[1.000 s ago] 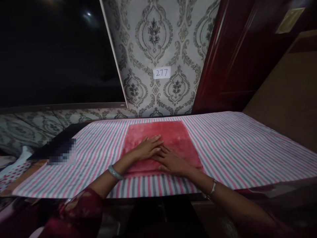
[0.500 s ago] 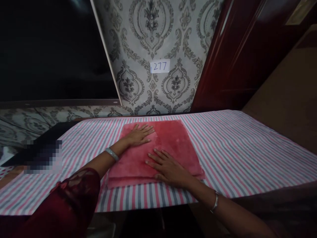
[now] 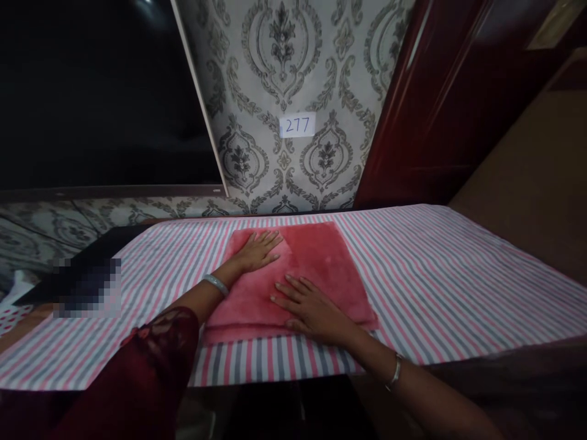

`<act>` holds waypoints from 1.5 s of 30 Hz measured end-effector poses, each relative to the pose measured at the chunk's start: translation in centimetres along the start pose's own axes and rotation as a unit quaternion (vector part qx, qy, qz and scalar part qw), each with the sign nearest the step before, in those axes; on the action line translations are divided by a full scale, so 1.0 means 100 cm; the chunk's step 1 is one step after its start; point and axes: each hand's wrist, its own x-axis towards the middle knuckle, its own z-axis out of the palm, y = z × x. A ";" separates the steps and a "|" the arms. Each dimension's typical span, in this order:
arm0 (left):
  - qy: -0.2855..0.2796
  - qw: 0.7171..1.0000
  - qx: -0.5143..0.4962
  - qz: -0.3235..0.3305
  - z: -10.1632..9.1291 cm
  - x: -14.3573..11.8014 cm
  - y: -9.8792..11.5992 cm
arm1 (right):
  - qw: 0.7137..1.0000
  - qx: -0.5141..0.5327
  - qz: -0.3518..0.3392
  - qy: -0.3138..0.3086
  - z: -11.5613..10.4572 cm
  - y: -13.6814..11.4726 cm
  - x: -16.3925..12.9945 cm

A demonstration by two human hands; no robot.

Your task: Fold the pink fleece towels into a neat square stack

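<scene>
Right hand (image 3: 312,308) flat, fingers spread, gripping nothing, pressing towel's near right part. Towel (image 3: 316,263) folded, mid-table on striped cloth (image 3: 435,275), long axis near-to-far. Left hand (image 3: 257,249) flat and open too, on towel's far left corner. Towel lies directly under both palms; right hand nearer. Label (image 3: 298,125) on wall beyond towel.

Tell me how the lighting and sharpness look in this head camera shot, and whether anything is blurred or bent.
Head view: dim and uneven, brightest on the red towel and striped cloth; top left nearly black; edges bow from a wide lens; a pixelated block hides part of the dark object at left; both hands, left hand and right hand, look fairly sharp.
</scene>
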 end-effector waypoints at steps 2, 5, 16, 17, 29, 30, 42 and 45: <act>-0.021 1.000 0.018 -0.011 -0.010 0.001 0.005 | 1.000 0.005 -0.002 -0.005 -0.006 -0.001 0.000; -0.025 0.999 0.022 -0.040 -0.027 0.002 0.027 | 1.000 0.020 -0.012 -0.013 -0.024 -0.001 -0.004; -0.041 0.974 -0.058 0.213 -0.020 0.064 0.129 | 0.998 -0.046 0.029 0.020 -0.029 0.031 -0.023; -0.030 0.973 -0.048 0.223 -0.017 0.071 0.125 | 0.998 -0.049 0.035 0.018 -0.025 0.031 -0.024; 0.017 0.986 -0.087 0.144 0.009 0.101 0.078 | 0.999 -0.027 0.047 -0.003 -0.015 0.035 -0.026; 0.015 0.985 -0.090 0.145 0.011 0.101 0.078 | 0.999 -0.028 0.046 -0.006 -0.014 0.036 -0.026; 0.026 0.989 -0.055 0.132 0.005 0.096 0.083 | 0.998 -0.041 0.047 -0.020 -0.018 0.033 -0.023; 0.009 0.993 -0.030 0.112 -0.009 0.084 0.086 | 0.998 -0.040 0.051 -0.022 -0.018 0.033 -0.023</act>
